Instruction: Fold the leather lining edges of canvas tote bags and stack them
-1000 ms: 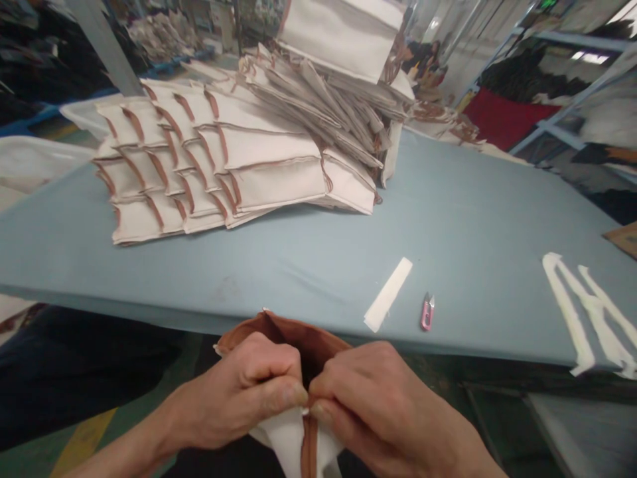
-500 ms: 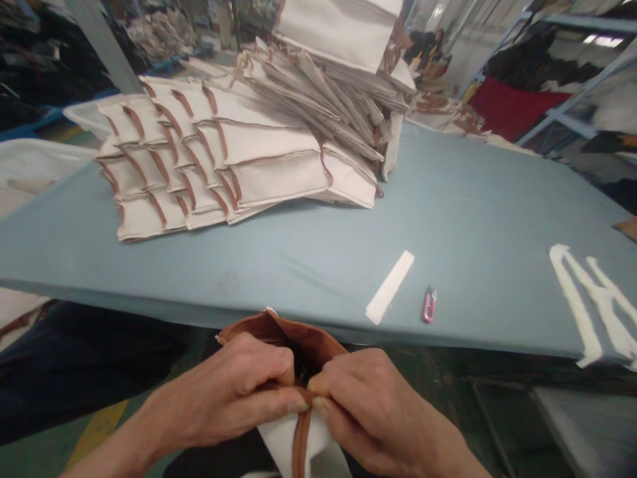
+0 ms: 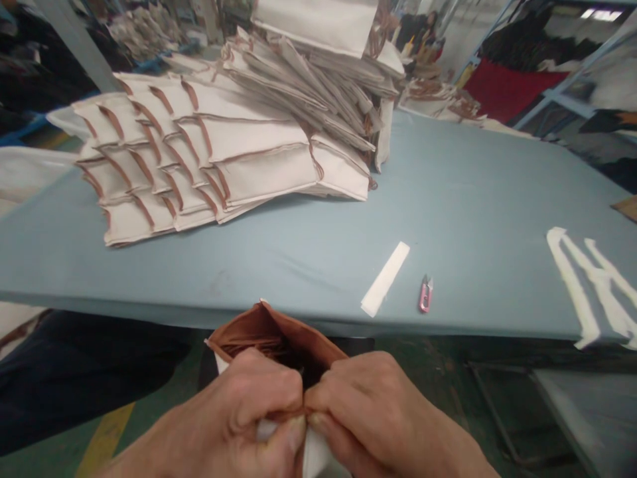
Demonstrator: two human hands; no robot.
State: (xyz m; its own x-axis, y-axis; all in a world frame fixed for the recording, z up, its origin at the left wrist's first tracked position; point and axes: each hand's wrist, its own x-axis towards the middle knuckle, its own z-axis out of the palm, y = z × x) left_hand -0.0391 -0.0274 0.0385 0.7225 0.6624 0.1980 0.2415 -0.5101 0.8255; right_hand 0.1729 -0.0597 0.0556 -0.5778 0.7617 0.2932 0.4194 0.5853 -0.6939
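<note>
Below the table's front edge, both hands grip the rim of a cream fabric bag (image 3: 308, 338) with a brown lining. Its mouth gapes away from me, showing folded brown cloth inside. My left hand (image 3: 249, 405) is closed, thumb and fingers pinching the near edge. Close against it, my right hand (image 3: 368, 398) pinches the same edge from the other side. The knuckles nearly touch over the brown-trimmed seam. Most of the bag's lower body is hidden behind the hands.
Many cream bags with brown trim (image 3: 199, 153) lie stacked on the blue-green table (image 3: 472, 199). Nearer me are a white strip (image 3: 385, 279) and pink thread snips (image 3: 425, 294). White tape (image 3: 577, 285) is stuck at the right. A person (image 3: 418, 36) is far behind.
The hands have drawn closer together and slightly lower on the rim, and the bag's mouth shows wider. My view has shifted a little, so the table things appear higher and further left.
</note>
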